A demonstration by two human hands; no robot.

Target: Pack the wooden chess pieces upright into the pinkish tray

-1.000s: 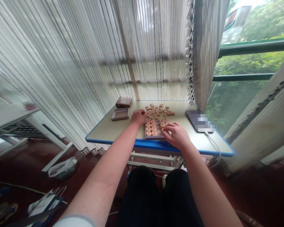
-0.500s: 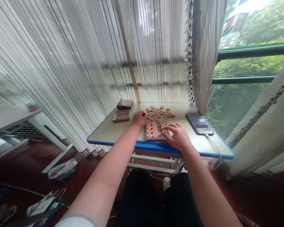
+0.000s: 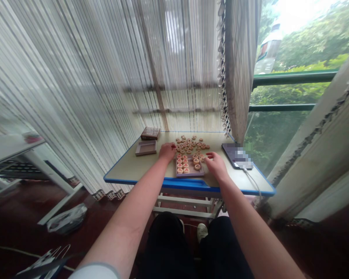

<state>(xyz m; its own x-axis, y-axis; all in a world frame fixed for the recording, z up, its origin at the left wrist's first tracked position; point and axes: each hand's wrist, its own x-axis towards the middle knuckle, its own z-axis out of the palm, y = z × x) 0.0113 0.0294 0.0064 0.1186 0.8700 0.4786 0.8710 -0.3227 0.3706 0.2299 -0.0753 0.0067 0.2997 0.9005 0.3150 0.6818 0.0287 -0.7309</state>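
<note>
An open shallow box [image 3: 189, 174] near the table's front edge holds round Chinese chess pieces. Red-marked pieces [image 3: 179, 165] stand in two columns on its left, and a few dark-marked pieces [image 3: 197, 167] sit on its right, with bare box floor between. Beyond it lies a loose spread of more pieces [image 3: 189, 143]. My left hand [image 3: 166, 152] is at the left edge of that spread, fingertips pinched together; what they hold, if anything, is hidden. My right hand [image 3: 216, 164] is just right of the box, thumb and forefinger apart beside a piece [image 3: 202, 159].
A shallow box lid or tray [image 3: 145, 148] and a closed brown box [image 3: 150, 133] are at the table's back left. On the right a phone [image 3: 237, 155] lies with a charging cable [image 3: 252, 180] hanging over the blue-edged table [image 3: 128, 168]. String curtains hang behind.
My right hand has drawn back from over the box to its right side, uncovering a dark-marked piece inside. My left hand stays by the loose pieces. The camera view has shifted slightly.
</note>
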